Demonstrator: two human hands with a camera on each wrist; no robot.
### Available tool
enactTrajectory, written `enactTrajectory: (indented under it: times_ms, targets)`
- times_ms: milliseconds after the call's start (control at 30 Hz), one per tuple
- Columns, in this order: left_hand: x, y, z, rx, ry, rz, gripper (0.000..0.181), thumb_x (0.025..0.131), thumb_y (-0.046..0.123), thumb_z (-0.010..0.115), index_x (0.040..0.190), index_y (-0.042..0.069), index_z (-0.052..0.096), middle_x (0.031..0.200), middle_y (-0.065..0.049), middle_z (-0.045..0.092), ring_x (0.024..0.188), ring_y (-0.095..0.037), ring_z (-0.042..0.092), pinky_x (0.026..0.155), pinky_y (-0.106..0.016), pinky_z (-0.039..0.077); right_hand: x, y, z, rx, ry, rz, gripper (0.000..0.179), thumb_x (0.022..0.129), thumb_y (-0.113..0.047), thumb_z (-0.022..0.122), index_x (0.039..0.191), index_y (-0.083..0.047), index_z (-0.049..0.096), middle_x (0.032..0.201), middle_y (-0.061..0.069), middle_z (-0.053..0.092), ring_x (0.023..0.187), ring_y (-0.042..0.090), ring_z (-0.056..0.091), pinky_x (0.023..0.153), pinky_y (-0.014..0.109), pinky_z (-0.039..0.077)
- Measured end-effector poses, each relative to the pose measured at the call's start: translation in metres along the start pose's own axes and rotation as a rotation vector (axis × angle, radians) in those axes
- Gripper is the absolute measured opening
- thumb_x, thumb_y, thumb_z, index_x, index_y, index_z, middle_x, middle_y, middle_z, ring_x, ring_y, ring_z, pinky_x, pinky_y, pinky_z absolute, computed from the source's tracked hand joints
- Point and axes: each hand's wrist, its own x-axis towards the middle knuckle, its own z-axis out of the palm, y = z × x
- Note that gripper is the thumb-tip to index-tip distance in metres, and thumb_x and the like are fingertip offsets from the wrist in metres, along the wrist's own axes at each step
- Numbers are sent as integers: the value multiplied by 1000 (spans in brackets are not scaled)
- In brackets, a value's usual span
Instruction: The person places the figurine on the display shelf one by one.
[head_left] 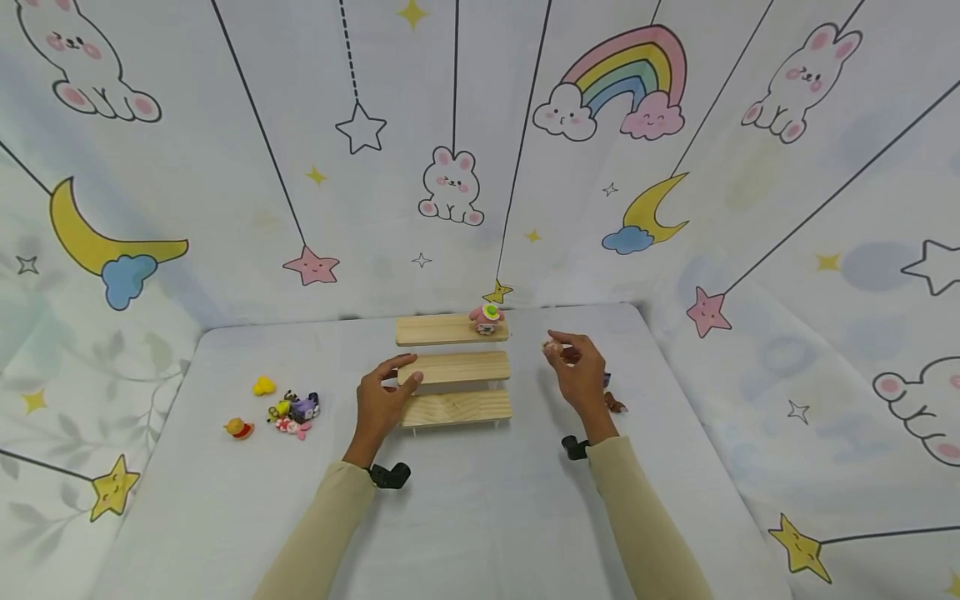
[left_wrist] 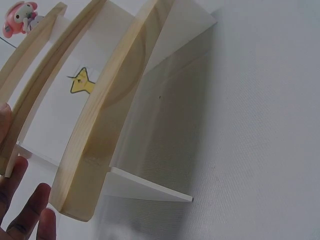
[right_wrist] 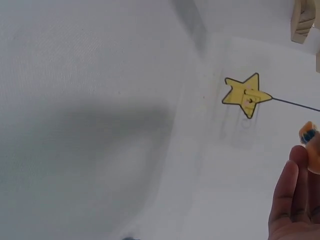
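Note:
A three-tier wooden shelf stand [head_left: 453, 368] with pale plank steps and clear supports stands mid-table. My left hand [head_left: 382, 404] grips the left end of its middle plank, thumb over the top and fingers at the end. On the top plank, toward the right, sits a pink figurine [head_left: 487, 320] with a green and yellow disc on its head; the left wrist view shows its pink head [left_wrist: 19, 19]. Right of the stand, my right hand [head_left: 581, 371] pinches a small figurine [right_wrist: 312, 145] that looks orange with a blue part, mostly covered by fingers.
On the left of the table lie a yellow piece [head_left: 264, 386], a bear figurine in red [head_left: 238, 429] and a cluster of several colourful figurines [head_left: 294, 410]. A brown figurine [head_left: 615, 403] and a dark blue piece [head_left: 607, 379] lie beside my right wrist. A patterned cloth backdrop surrounds the table.

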Motion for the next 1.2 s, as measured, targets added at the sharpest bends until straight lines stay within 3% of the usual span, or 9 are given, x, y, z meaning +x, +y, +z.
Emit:
enactTrajectory:
  times_ms: [400,633,733,933,1200]
  targets:
    - [0,-1,0,12,4,4,41,93,41,83,131,28,76,142,0,70,126,-31,62,95,-44,51,-4,-18,3,46,-23,-4,37,99,-16,77,136,-22,72,130,5,74,106,22,67,87,17,53]
    - [1,-2,1,7,4,10,41,94,40,83,132,27,76,142,-1,71,127,-37,62,94,-43,51,-8,-30,5,28,-35,17,33,100,-20,76,133,-22,72,129,1,74,105,20,70,93,49,59]
    - [1,-2,1,9,5,10,41,93,40,83,132,27,76,142,-1,71,127,-37,62,94,-42,51,-11,-35,6,45,-44,23,32,99,-20,77,132,-23,73,128,1,73,105,20,69,96,55,57]
    - [1,-1,1,15,4,7,40,93,41,83,130,29,77,141,1,71,127,-33,63,93,-38,51,-15,-43,7,62,-60,1,35,98,-18,78,132,-26,74,127,1,69,109,18,67,98,45,58]
    - [0,0,1,17,3,3,40,94,41,83,131,28,77,142,0,70,129,-38,62,93,-39,51,-21,-50,14,117,-82,-14,41,95,-11,81,134,-22,72,127,4,71,106,23,70,95,35,59]
